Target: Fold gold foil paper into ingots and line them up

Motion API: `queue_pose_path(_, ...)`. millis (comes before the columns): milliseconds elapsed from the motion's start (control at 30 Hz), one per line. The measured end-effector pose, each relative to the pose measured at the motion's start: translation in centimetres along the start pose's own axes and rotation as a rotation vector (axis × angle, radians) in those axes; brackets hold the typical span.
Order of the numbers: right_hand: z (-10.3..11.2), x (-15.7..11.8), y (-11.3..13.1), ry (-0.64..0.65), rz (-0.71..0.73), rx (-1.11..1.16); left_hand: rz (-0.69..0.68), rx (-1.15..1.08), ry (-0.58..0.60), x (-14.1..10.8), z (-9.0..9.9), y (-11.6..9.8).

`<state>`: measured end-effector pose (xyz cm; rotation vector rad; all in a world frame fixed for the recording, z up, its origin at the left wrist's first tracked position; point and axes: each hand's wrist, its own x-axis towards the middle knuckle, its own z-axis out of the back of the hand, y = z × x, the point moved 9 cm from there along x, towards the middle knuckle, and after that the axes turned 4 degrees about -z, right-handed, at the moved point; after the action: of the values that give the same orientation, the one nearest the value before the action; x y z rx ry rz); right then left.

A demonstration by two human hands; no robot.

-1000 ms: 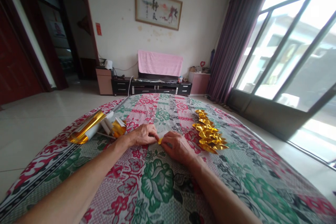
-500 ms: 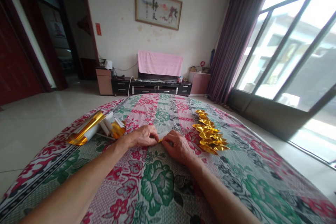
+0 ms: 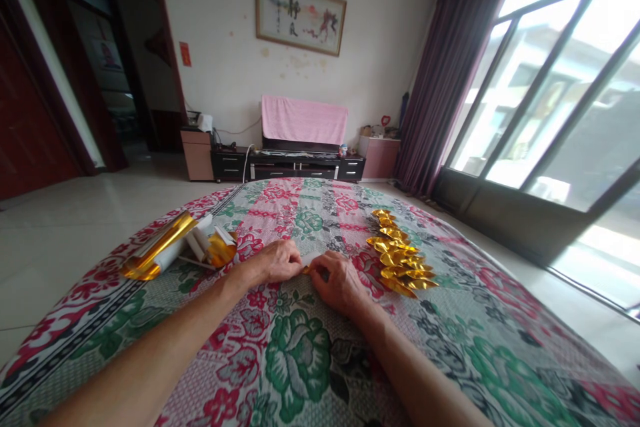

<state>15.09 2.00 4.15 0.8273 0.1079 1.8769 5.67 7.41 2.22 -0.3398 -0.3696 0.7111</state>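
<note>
Both hands meet over the middle of the flowered tablecloth. Between them is a small sheet of gold foil paper (image 3: 307,270), mostly covered by fingers, with a pale white part (image 3: 311,257) behind. My left hand (image 3: 280,260) is closed, its fingertips pinching the paper's left side. My right hand (image 3: 337,278) pinches the other side between thumb and forefinger. To the right lies a row of folded gold paper ingots (image 3: 397,250), ends pointed. On the left rest a curled gold-and-white foil sheet (image 3: 163,250) and more foil paper pieces (image 3: 220,247).
The round table wears a red, green and grey flowered tablecloth (image 3: 300,353). Beyond it stand a low black TV cabinet (image 3: 305,167) and a screen under a pink cloth (image 3: 305,121). A purple curtain (image 3: 435,80) hangs beside large windows at right.
Both hands stay together at the same spot, with the left fingers curled in slightly more. The view has shifted very slightly; the ingots and loose foil stay put.
</note>
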Motion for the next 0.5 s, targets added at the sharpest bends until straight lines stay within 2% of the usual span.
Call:
queue_pose_path(233, 0.3, 0.0, 0.1, 0.008, 0.011, 0.088, 0.088, 0.016, 0.016, 0.2, 0.0, -0.2)
queue_pose_path(367, -0.3, 0.1, 0.2, 0.049, 0.043, 0.084, 0.087, 0.046, 0.039, 0.3, -0.1, -0.3)
queue_pose_path(500, -0.9, 0.3, -0.5, 0.025, 0.012, 0.053, 0.064, 0.005, 0.060, 0.3, 0.1, -0.5)
